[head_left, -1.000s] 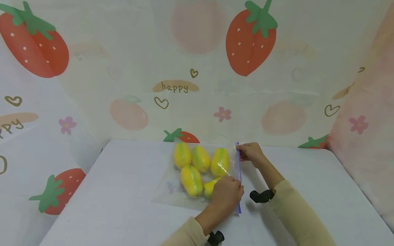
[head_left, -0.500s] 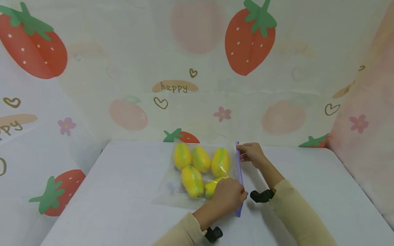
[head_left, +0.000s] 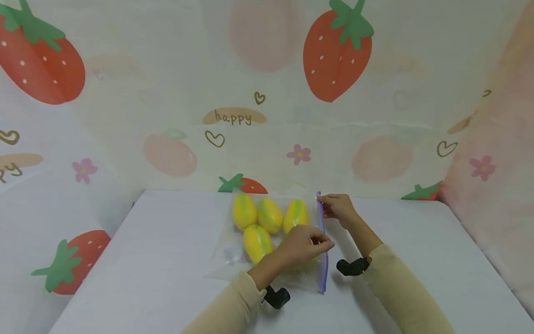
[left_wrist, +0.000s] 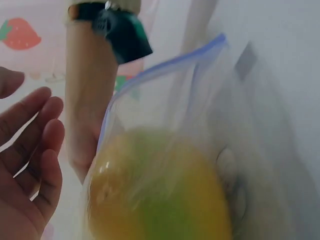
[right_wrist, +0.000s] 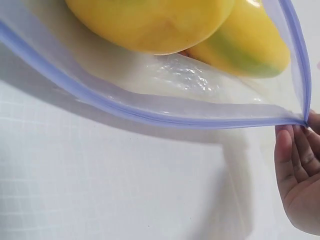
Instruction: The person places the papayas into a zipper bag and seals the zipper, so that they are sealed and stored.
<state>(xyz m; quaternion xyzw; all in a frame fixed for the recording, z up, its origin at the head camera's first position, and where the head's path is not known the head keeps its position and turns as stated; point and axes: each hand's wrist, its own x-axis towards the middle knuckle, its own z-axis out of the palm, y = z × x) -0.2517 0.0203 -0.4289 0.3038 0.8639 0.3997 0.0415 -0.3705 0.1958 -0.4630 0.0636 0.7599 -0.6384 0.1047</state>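
A clear zip bag (head_left: 221,264) with a purple zip edge (head_left: 323,273) lies on the white table, its mouth facing right. Inside are several yellow, papaya-like fruits (head_left: 270,215) with green stripes. My right hand (head_left: 339,207) pinches the far corner of the zip edge. From that corner the two purple edges spread apart in the right wrist view, so the mouth stands open. My left hand (head_left: 302,243) is over the near part of the bag and hides one fruit. In the left wrist view the left hand (left_wrist: 25,160) has loosely bent fingers, holding nothing, beside the bag.
The white table (head_left: 146,260) extends on both sides of the bag. Behind it rises a backdrop (head_left: 175,93) printed with strawberries, hearts and flowers. Black wrist cameras (head_left: 352,267) stick out from both sleeves.
My left hand has let go of the near part of the zip edge, and its fingers have loosened and risen a little. The right hand keeps its pinch at the far corner.
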